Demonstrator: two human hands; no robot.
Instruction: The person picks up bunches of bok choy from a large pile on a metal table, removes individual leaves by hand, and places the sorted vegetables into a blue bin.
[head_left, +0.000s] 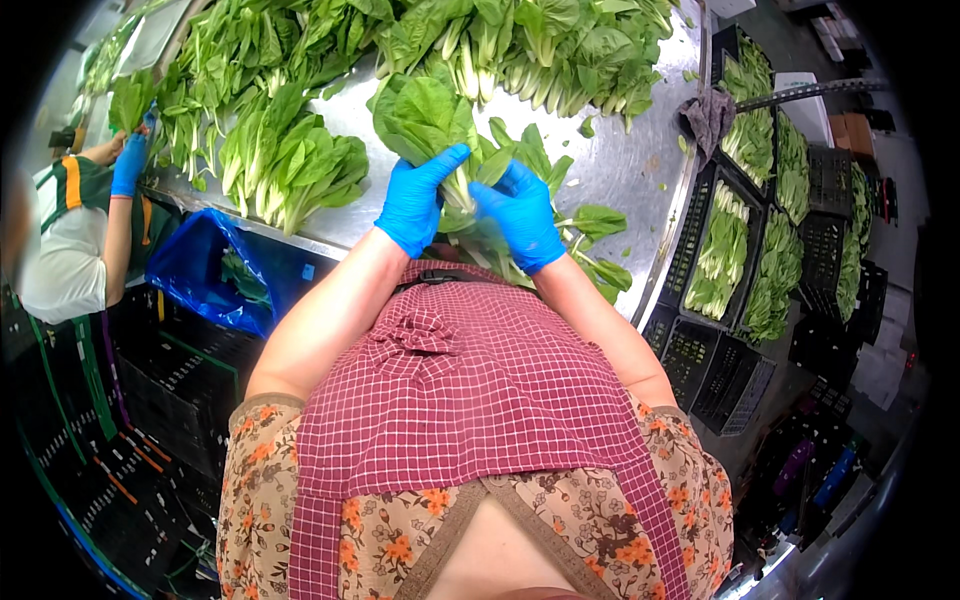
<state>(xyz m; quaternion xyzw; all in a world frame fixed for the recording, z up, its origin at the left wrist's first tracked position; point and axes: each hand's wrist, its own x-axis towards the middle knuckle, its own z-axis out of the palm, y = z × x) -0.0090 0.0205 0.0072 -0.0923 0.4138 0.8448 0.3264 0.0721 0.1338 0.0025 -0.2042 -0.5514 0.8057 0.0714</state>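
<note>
Over the metal table (640, 170), my left hand (420, 200) in a blue glove is closed around the stems of a leafy pak choi bunch (425, 115), whose leaves point away from me. Close beside it, my right hand (522, 215), also gloved in blue, has its fingers bent in at the stem end. Its fingertips are slightly blurred, and what they pinch is hidden. Loose leaves (600, 222) lie under and to the right of that hand. To the left rests a pile of pak choi (290, 165) with pale stems toward me.
More greens (580, 55) cover the table's far side. Black crates (715, 250) of greens stand at the right, near a grey cloth (706, 118) on the table edge. A blue bag (205, 265) hangs at the left front. A co-worker (75, 230) handles greens at the far left.
</note>
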